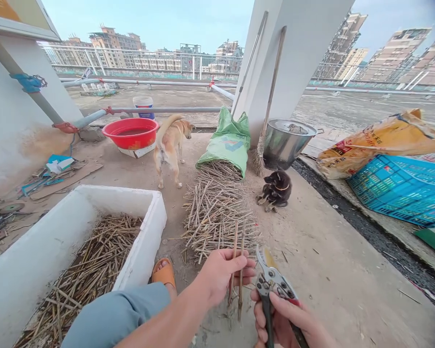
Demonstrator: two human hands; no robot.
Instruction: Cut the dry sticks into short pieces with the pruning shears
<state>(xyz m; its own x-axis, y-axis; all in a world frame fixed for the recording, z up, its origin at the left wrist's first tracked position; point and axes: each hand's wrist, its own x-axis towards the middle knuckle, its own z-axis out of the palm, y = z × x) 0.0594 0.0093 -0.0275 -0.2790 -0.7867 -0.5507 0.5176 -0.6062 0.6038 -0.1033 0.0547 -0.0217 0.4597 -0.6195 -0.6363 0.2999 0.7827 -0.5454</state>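
Pruning shears sit gripped in the right hand, blades pointing up and slightly parted, biting nothing. Just beside them, the left hand closes around two thin sticks, held nearly upright, over bare concrete, a stick pile beyond.

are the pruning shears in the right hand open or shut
Open: the pruning shears have their blades spread in a V above the right hand, with nothing between them.

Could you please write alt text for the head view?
A person's left hand holds two stems and the right hand holds pruning shears, beside a white foam box of cut stems and a stem pile, with two dogs beyond.
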